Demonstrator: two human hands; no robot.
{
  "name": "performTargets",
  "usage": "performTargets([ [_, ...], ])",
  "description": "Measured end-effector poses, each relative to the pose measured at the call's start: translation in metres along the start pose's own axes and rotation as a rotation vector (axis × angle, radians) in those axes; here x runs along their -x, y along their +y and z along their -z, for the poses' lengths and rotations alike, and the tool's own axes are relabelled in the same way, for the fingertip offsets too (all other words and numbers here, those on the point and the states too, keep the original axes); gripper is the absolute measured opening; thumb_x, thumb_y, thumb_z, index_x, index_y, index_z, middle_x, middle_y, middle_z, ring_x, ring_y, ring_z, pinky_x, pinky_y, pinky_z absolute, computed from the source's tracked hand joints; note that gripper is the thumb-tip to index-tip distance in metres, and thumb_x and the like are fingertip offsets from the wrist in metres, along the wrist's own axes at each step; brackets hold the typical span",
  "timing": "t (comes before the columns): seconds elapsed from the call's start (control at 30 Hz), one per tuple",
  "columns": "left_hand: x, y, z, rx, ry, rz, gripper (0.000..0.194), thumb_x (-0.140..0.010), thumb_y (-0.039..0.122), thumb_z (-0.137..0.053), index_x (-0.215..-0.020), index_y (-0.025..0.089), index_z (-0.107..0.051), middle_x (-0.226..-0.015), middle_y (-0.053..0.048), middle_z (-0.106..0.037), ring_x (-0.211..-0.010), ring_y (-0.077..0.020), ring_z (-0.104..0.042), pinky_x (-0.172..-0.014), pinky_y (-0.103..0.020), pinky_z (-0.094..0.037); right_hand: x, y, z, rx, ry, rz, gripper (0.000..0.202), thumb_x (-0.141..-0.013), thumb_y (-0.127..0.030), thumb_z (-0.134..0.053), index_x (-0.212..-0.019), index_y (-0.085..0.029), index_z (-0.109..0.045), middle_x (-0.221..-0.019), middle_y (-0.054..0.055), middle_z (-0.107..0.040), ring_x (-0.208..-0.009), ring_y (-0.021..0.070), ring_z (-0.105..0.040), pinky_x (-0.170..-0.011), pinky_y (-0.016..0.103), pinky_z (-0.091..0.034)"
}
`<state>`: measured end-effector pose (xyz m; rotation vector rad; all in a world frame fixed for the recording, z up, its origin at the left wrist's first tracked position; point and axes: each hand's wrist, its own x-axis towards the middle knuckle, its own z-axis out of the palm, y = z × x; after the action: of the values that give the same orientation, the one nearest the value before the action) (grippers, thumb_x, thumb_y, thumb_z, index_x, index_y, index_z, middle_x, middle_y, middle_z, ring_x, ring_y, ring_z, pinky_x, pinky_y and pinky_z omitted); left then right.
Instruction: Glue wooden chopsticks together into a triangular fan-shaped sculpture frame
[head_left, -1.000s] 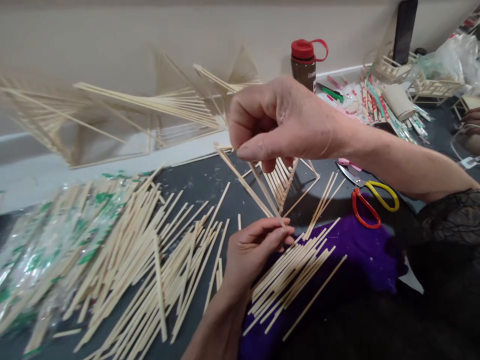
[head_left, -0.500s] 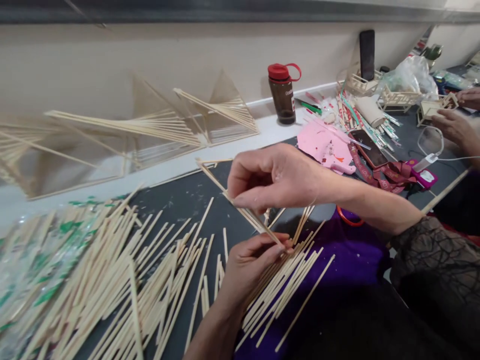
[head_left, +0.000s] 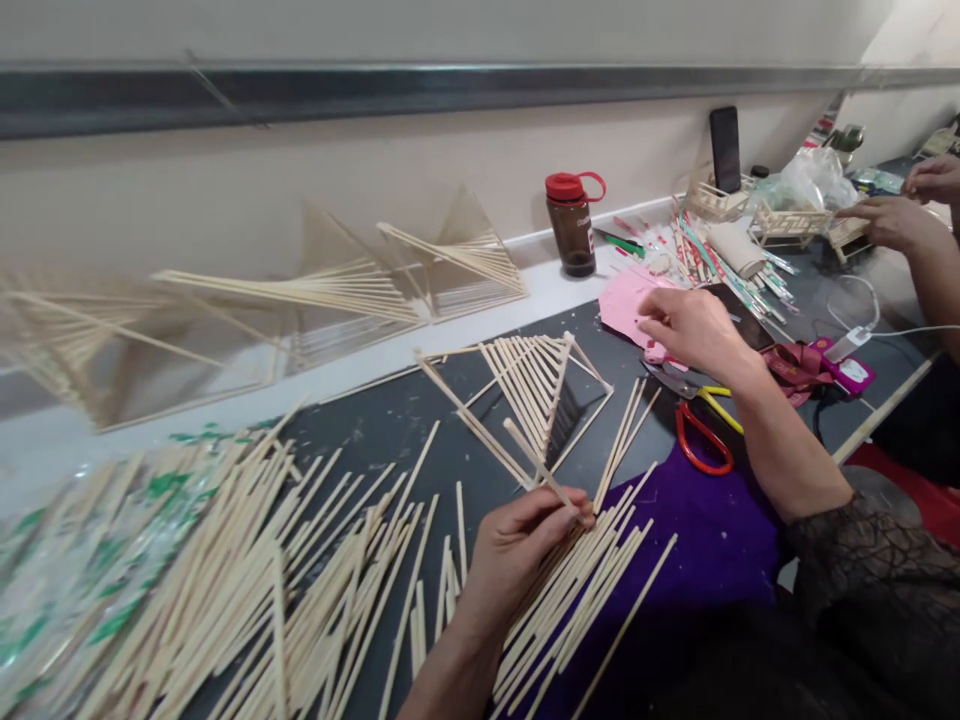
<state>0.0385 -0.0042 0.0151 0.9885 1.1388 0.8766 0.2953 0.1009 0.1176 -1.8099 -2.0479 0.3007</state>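
My left hand (head_left: 525, 535) pinches one slim wooden stick (head_left: 534, 452) near its lower end, and the stick slants up to the left. Below that hand, several loose sticks (head_left: 592, 590) lie across a purple cloth (head_left: 697, 530). My right hand (head_left: 694, 325) is over a pink sheet (head_left: 621, 300), fingers bent and a gap showing between thumb and index finger. Nothing is visible in it. Just beyond my left hand stands a stick frame (head_left: 559, 400) with a fan of parallel sticks. Scissors (head_left: 701, 440) with red and yellow handles lie under my right forearm.
Many sticks (head_left: 322, 600) and plastic-wrapped bundles (head_left: 82, 560) cover the left side. Finished-looking stick frames (head_left: 315, 290) line the wall ledge. A brown bottle (head_left: 574, 235) with a red lid stands behind. At far right are another person's hands (head_left: 892, 220) by small wooden pieces.
My right hand has left the stick's upper end and moved right to the pink sheet. The stick frame and scissors now show. My left hand still holds the stick.
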Motion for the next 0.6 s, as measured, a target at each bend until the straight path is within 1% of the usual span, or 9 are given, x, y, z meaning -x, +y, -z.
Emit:
performTargets([
  [0.03, 0.000, 0.000, -0.001, 0.002, -0.007, 0.004, 0.020, -0.066, 0.034, -0.083, -0.074, 0.017, -0.078, -0.067, -0.007, -0.074, -0.065, -0.0190, -0.071, -0.065, -0.027, -0.058, -0.002, 0.014, -0.001, 0.174, -0.023, -0.088, 0.029, -0.091, -0.025, -0.049, -0.106, -0.014, -0.071, -0.103, 0.013, -0.074, -0.098, 0.0238, -0.067, -0.080, 0.032, -0.044],
  [0.07, 0.000, 0.001, -0.002, 0.004, -0.015, 0.010, 0.021, -0.065, 0.035, -0.083, -0.074, 0.017, -0.078, -0.066, -0.007, -0.074, -0.064, -0.0191, -0.070, -0.064, -0.027, -0.058, -0.003, 0.027, -0.003, 0.288, -0.086, -0.135, 0.032, -0.091, -0.026, -0.049, -0.112, -0.015, -0.071, -0.108, 0.014, -0.074, -0.102, 0.0258, -0.067, -0.080, 0.032, -0.045],
  [0.13, 0.001, 0.001, -0.003, 0.001, -0.030, 0.017, 0.022, -0.064, 0.035, -0.083, -0.075, 0.016, -0.078, -0.066, -0.007, -0.074, -0.064, -0.0192, -0.070, -0.062, -0.027, -0.058, -0.004, 0.048, -0.012, 0.426, -0.237, -0.166, 0.036, -0.090, -0.030, -0.053, -0.120, -0.018, -0.068, -0.120, 0.014, -0.071, -0.111, 0.0279, -0.065, -0.079, 0.032, -0.045],
  [0.2, 0.001, 0.001, -0.004, -0.018, -0.040, 0.011, 0.021, -0.065, 0.035, -0.083, -0.074, 0.017, -0.078, -0.067, -0.007, -0.074, -0.064, -0.0188, -0.069, -0.061, -0.026, -0.057, -0.005, 0.061, -0.023, 0.450, -0.304, -0.167, 0.038, -0.089, -0.032, -0.057, -0.122, -0.017, -0.068, -0.125, 0.016, -0.069, -0.115, 0.0290, -0.063, -0.079, 0.031, -0.046],
  [0.27, 0.000, -0.001, -0.004, -0.037, -0.043, 0.004, 0.020, -0.066, 0.035, -0.082, -0.074, 0.017, -0.079, -0.067, -0.007, -0.073, -0.064, -0.0182, -0.069, -0.060, -0.025, -0.056, -0.006, 0.068, -0.034, 0.445, -0.330, -0.164, 0.041, -0.089, -0.030, -0.057, -0.126, -0.017, -0.066, -0.126, 0.016, -0.067, -0.115, 0.0293, -0.063, -0.080, 0.031, -0.047],
  [0.37, 0.000, -0.003, -0.002, -0.047, -0.038, 0.015, 0.021, -0.067, 0.035, -0.081, -0.077, 0.017, -0.080, -0.068, -0.007, -0.074, -0.064, -0.0180, -0.069, -0.061, -0.025, -0.056, -0.007, 0.069, -0.042, 0.431, -0.329, -0.161, 0.045, -0.088, -0.027, -0.056, -0.130, -0.016, -0.064, -0.128, 0.017, -0.066, -0.114, 0.0292, -0.064, -0.081, 0.031, -0.047],
  [0.47, 0.000, -0.007, -0.001, -0.027, -0.042, 0.032, 0.022, -0.068, 0.036, -0.081, -0.079, 0.017, -0.080, -0.069, -0.007, -0.074, -0.065, -0.0181, -0.069, -0.062, -0.025, -0.056, -0.007, 0.070, -0.043, 0.418, -0.292, -0.162, 0.043, -0.087, -0.030, -0.055, -0.126, -0.015, -0.066, -0.127, 0.017, -0.067, -0.115, 0.0295, -0.063, -0.082, 0.032, -0.048],
  [0.53, 0.000, -0.009, 0.000, -0.003, -0.051, 0.042, 0.022, -0.068, 0.036, -0.082, -0.079, 0.017, -0.080, -0.068, -0.007, -0.074, -0.065, -0.0178, -0.069, -0.062, -0.024, -0.056, -0.006, 0.072, -0.041, 0.393, -0.233, -0.167, 0.042, -0.087, -0.035, -0.054, -0.122, -0.015, -0.068, -0.125, 0.016, -0.068, -0.114, 0.0290, -0.063, -0.083, 0.032, -0.048],
  [0.6, 0.000, -0.011, 0.001, 0.007, -0.056, 0.046, 0.023, -0.068, 0.037, -0.082, -0.080, 0.017, -0.080, -0.068, -0.007, -0.074, -0.065, -0.0176, -0.069, -0.062, -0.024, -0.056, -0.005, 0.076, -0.038, 0.303, -0.131, -0.177, 0.040, -0.084, -0.036, -0.055, -0.115, -0.016, -0.071, -0.119, 0.014, -0.070, -0.109, 0.0275, -0.065, -0.084, 0.032, -0.047],
])
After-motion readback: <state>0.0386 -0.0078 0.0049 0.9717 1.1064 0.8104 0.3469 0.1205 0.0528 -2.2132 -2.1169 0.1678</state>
